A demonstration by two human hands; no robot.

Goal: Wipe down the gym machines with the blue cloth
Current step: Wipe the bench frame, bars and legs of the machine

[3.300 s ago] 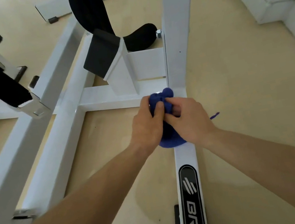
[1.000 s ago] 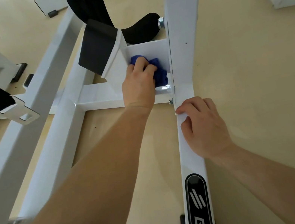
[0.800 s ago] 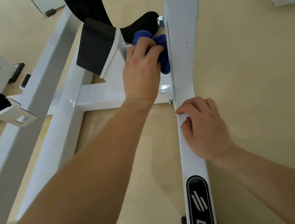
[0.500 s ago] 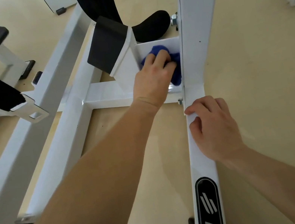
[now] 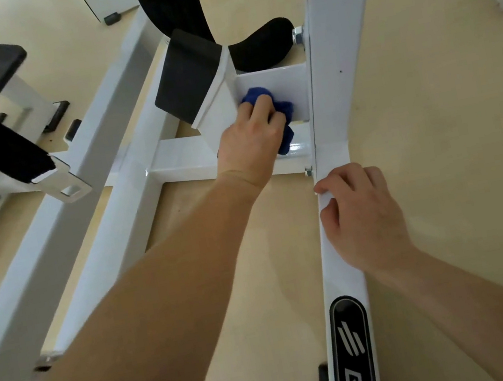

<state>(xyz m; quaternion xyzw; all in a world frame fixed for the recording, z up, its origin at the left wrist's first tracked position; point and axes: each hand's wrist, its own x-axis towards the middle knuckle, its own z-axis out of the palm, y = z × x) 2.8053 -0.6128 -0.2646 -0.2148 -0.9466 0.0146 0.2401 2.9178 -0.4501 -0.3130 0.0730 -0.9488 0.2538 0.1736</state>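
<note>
Observed: one gym machine (image 5: pixel 129 191), white-painted frame, standing on a pale floor (image 5: pixel 455 154). Two hands are in view, and one blue cloth (image 5: pixel 283 110).

Left hand (image 5: pixel 252 143): fingers curled round the bunched cloth, gripping it and pressing it against the vertical cross plate (image 5: pixel 278 81). That plate sits between the angled bracket (image 5: pixel 218 108) and the upright post (image 5: pixel 347 39). The cloth's upper part shows past the fingertips. Its lower part hangs to the horizontal cross beam (image 5: pixel 185 168), just beside the post.

Right hand (image 5: pixel 364 219): lies on top of the floor beam (image 5: pixel 341 271), fingers bent over its left edge, holding it. It is well apart from the cloth.

Count of black padded parts near the cloth: two. One is a flat black pad (image 5: pixel 186 77) on the bracket face; the other is a curved black pad (image 5: pixel 261 44) behind the plate.

Count of bolts visible on the post: two, one nut (image 5: pixel 298 36) by the curved pad and one bolt (image 5: pixel 308 172) at the base joint.

One black logo plate (image 5: pixel 354 350) sits on the floor beam nearer the camera, its lettering cut off by the frame edge.
</note>
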